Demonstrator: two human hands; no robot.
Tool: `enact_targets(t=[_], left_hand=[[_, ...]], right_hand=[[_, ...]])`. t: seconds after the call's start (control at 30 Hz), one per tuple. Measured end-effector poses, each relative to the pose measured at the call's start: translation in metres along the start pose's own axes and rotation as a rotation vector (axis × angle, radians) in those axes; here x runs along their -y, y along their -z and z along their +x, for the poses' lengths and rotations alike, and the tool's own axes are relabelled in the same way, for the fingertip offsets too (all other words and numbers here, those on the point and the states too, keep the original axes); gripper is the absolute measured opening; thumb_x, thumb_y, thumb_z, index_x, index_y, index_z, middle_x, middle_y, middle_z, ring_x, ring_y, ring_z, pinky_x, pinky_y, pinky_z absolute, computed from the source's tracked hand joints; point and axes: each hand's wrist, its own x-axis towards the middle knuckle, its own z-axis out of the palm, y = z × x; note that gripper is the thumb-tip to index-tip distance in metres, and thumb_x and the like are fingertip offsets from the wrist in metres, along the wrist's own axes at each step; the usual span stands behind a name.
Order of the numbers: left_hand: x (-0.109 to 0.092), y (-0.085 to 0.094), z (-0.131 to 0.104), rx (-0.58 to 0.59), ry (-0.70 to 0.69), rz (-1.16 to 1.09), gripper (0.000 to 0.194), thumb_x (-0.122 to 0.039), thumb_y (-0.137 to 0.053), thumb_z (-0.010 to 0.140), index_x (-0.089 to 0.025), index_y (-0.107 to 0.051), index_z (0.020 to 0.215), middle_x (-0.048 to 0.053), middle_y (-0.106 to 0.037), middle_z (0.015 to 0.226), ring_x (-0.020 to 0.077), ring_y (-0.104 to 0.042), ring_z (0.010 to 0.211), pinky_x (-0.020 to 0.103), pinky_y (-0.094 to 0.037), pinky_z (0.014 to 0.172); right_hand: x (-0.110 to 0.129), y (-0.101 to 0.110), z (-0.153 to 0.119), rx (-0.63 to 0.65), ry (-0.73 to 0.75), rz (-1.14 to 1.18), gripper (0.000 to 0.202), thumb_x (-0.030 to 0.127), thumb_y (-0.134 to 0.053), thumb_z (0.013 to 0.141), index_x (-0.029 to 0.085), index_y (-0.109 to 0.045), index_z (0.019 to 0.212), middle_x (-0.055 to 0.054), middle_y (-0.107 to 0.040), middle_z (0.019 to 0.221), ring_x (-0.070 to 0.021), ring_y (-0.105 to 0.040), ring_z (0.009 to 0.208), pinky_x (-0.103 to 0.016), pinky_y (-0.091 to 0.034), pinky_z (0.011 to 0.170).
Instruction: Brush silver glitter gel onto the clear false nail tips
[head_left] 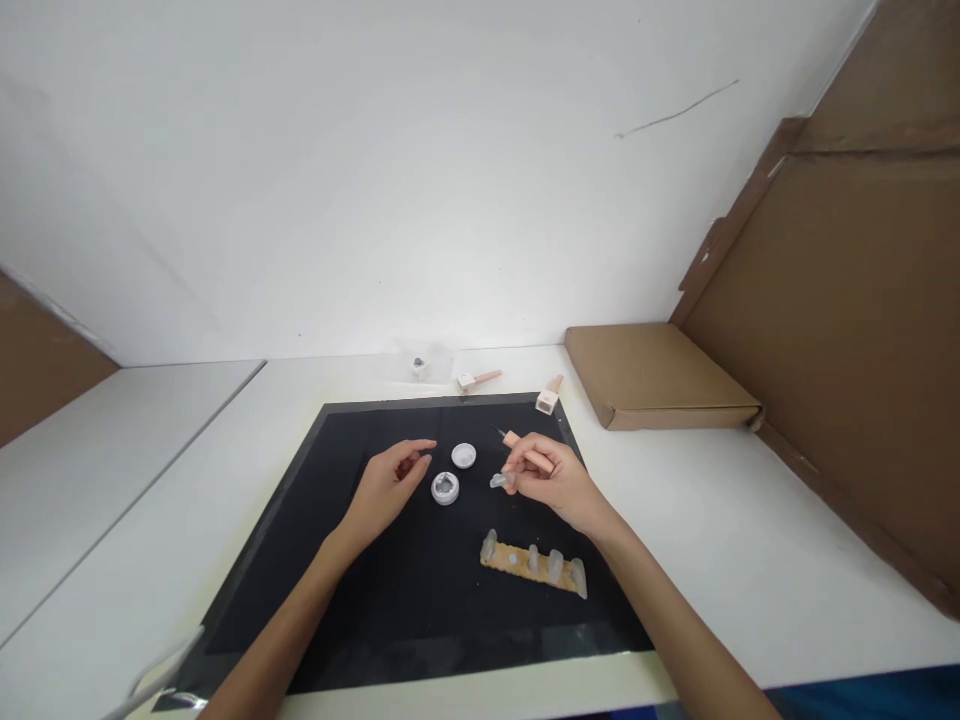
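My right hand (551,485) is closed around the pink handle of a thin brush (538,460), its dark tip pointing up and left. The fingertips of that hand also pinch a translucent false nail (498,481). On the left, my left hand (390,480) hovers with thumb and forefinger apart, holding nothing. Just right of its fingers stands a small open round jar (445,488) with silvery stuff inside. Behind the jar lies its white lid (463,456). Nearer to me, a tan strip (521,563) bears several translucent false nails standing up along it.
A black mat (405,590) covers the middle of the white table (750,520). Beyond it lie a pink-handled bottle (466,382), a second one (547,401) and a clear bag (418,366). A flat cardboard box (660,370) sits back right, beside a cardboard wall.
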Motion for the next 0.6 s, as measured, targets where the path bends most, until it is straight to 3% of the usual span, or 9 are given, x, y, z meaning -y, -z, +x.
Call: enact_targets(t=[0.1, 0.3, 0.5, 0.6], left_hand=[[0.006, -0.001, -0.001, 0.071, 0.024, -0.001, 0.033, -0.034, -0.047, 0.086, -0.017, -0.062, 0.109, -0.003, -0.050, 0.066, 0.0130, -0.047, 0.058, 0.025, -0.039, 0.056], [0.007, 0.002, -0.003, 0.078, 0.038, 0.017, 0.032, -0.035, -0.044, 0.088, -0.019, -0.062, 0.109, -0.002, -0.050, 0.069, 0.0137, -0.048, 0.060, 0.025, -0.040, 0.057], [0.010, 0.008, -0.002, 0.080, 0.038, 0.257, 0.035, -0.034, -0.041, 0.089, -0.023, -0.057, 0.118, -0.001, -0.054, 0.076, 0.0139, -0.049, 0.060, 0.028, -0.040, 0.060], [0.015, 0.008, -0.002, 0.152, 0.049, 0.240, 0.036, -0.030, -0.042, 0.087, -0.021, -0.055, 0.119, 0.002, -0.057, 0.084, 0.0141, -0.050, 0.061, 0.029, -0.043, 0.062]], right_hand=[[-0.008, 0.002, 0.006, -0.003, -0.025, -0.013, 0.008, 0.014, -0.066, 0.071, 0.019, -0.060, 0.074, 0.005, -0.060, 0.061, -0.0114, -0.059, 0.058, -0.027, -0.046, 0.063], [-0.020, 0.005, 0.015, -0.017, -0.084, -0.041, 0.008, 0.011, -0.063, 0.071, 0.018, -0.060, 0.072, 0.005, -0.062, 0.058, -0.0117, -0.058, 0.057, -0.028, -0.046, 0.064], [-0.030, 0.006, 0.022, 0.006, -0.130, -0.053, 0.014, 0.005, -0.057, 0.068, 0.018, -0.058, 0.071, 0.007, -0.058, 0.054, -0.0106, -0.057, 0.054, -0.028, -0.046, 0.066], [-0.034, 0.006, 0.025, 0.009, -0.178, -0.079, 0.016, 0.004, -0.055, 0.066, 0.017, -0.059, 0.073, 0.007, -0.056, 0.054, -0.0109, -0.057, 0.054, -0.027, -0.046, 0.064]])
